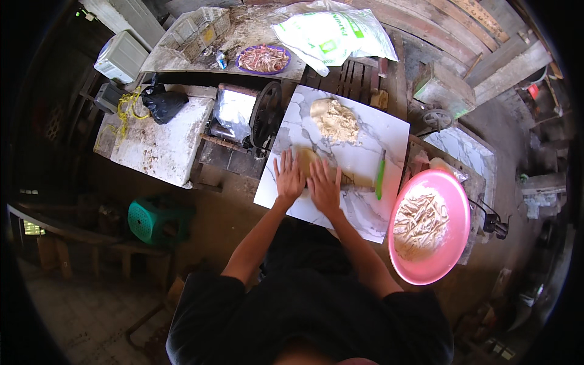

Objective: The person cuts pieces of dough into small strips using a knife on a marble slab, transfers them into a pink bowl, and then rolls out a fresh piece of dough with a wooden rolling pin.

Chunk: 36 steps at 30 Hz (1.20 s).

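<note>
Hands flat and spread: left hand (288, 176) and right hand (325, 186) press side by side on a rolling pin (359, 181) over flattened dough (305, 159) on the marble worktop (389, 131). Green knife (380, 175) lies just right; pink basin (456, 213) of cut strips beyond.

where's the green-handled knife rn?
Head view, right of centre: the green-handled knife lies on the marble slab near its right edge, just right of the right hand and left of the pink basin.
</note>
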### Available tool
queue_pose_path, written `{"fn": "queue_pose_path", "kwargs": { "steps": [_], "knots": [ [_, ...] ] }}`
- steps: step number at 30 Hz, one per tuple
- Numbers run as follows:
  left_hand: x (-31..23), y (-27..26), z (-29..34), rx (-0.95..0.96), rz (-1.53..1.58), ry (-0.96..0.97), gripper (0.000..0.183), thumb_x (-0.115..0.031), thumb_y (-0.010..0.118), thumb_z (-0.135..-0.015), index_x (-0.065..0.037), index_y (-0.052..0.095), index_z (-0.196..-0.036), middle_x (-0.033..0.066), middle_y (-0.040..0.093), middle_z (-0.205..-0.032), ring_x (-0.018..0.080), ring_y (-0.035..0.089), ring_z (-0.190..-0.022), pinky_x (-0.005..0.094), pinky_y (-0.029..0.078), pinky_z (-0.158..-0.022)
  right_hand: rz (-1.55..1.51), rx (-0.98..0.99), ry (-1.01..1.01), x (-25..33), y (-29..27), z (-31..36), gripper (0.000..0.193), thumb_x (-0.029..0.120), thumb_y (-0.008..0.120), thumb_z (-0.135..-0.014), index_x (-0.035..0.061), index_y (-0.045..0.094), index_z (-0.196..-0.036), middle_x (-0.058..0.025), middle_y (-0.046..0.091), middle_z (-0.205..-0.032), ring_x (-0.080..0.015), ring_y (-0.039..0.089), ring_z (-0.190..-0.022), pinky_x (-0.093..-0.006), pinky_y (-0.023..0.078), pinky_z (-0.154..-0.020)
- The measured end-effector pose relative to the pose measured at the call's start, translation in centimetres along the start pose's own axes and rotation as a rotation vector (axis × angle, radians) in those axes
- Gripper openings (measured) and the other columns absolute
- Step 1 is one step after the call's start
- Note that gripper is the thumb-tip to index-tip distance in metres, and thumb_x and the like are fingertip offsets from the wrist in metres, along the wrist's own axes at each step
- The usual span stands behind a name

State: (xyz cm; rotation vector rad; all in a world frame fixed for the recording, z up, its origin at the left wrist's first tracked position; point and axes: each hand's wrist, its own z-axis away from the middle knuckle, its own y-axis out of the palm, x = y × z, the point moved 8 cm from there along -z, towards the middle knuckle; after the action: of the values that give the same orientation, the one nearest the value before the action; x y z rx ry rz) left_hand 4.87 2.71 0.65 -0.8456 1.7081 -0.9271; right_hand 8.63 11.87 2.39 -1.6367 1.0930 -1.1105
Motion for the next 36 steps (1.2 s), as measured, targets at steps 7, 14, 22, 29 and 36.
{"fn": "queue_pose_path", "kwargs": {
  "steps": [7, 14, 22, 29, 36],
  "knots": [
    [0.0, 0.4, -2.0, 0.001, 0.009, 0.037, 0.054, -0.023, 0.037, -0.079, -0.001, 0.026, -0.128, 0.0193, 0.027, -0.131, 0.0301, 0.016, -0.126, 0.0466, 0.003, -0.101, -0.047, -0.023, 0.064, -1.1, 0.4, -0.9, 0.043, 0.029, 0.039, -0.084, 0.0073, 0.041, -0.121, -0.0052, 0.035, -0.129, -0.0187, 0.026, -0.122, -0.0448, 0.014, -0.099],
    [-0.6, 0.8, -4.1, 0.115, -0.06, -0.128, 0.052, -0.024, 0.034, -0.083, -0.002, 0.023, -0.129, 0.0187, 0.023, -0.133, 0.0287, 0.014, -0.126, 0.0445, 0.001, -0.102, 0.089, -0.062, 0.058, -2.1, 0.2, -2.7, 0.04, 0.026, 0.035, -0.086, 0.0073, 0.041, -0.121, -0.0034, 0.036, -0.129, -0.0174, 0.025, -0.123, -0.0459, 0.009, -0.1],
    [-1.4, 0.2, -1.5, 0.117, -0.046, -0.003, 0.058, -0.021, 0.039, -0.077, -0.003, 0.022, -0.13, 0.0187, 0.024, -0.133, 0.0279, 0.014, -0.127, 0.0457, 0.002, -0.101, -0.004, 0.0, 0.049, -1.1, -0.2, -1.0, 0.042, 0.026, 0.039, -0.084, 0.0072, 0.04, -0.121, -0.0051, 0.035, -0.129, -0.0186, 0.026, -0.123, -0.0475, 0.011, -0.1],
    [-1.5, 0.0, -4.2, -0.022, -0.075, -0.064, 0.057, -0.02, 0.039, -0.078, -0.004, 0.022, -0.13, 0.019, 0.019, -0.135, 0.0279, 0.012, -0.127, 0.0461, 0.001, -0.101, 0.088, -0.046, 0.075, -2.0, -0.5, -3.5, 0.042, 0.026, 0.034, -0.086, 0.0074, 0.038, -0.123, -0.0048, 0.033, -0.131, -0.0191, 0.023, -0.124, -0.0479, 0.009, -0.1],
    [-1.8, 0.1, 0.7, 0.108, -0.016, -0.006, 0.064, -0.022, 0.041, -0.072, -0.006, 0.022, -0.131, 0.0181, 0.018, -0.135, 0.0288, 0.01, -0.128, 0.0474, 0.003, -0.101, 0.021, 0.046, 0.084, -0.3, -0.2, 1.0, 0.044, 0.026, 0.033, -0.085, 0.0081, 0.034, -0.125, -0.0041, 0.032, -0.131, -0.0185, 0.022, -0.124, -0.0481, 0.006, -0.1]
  ]
}}
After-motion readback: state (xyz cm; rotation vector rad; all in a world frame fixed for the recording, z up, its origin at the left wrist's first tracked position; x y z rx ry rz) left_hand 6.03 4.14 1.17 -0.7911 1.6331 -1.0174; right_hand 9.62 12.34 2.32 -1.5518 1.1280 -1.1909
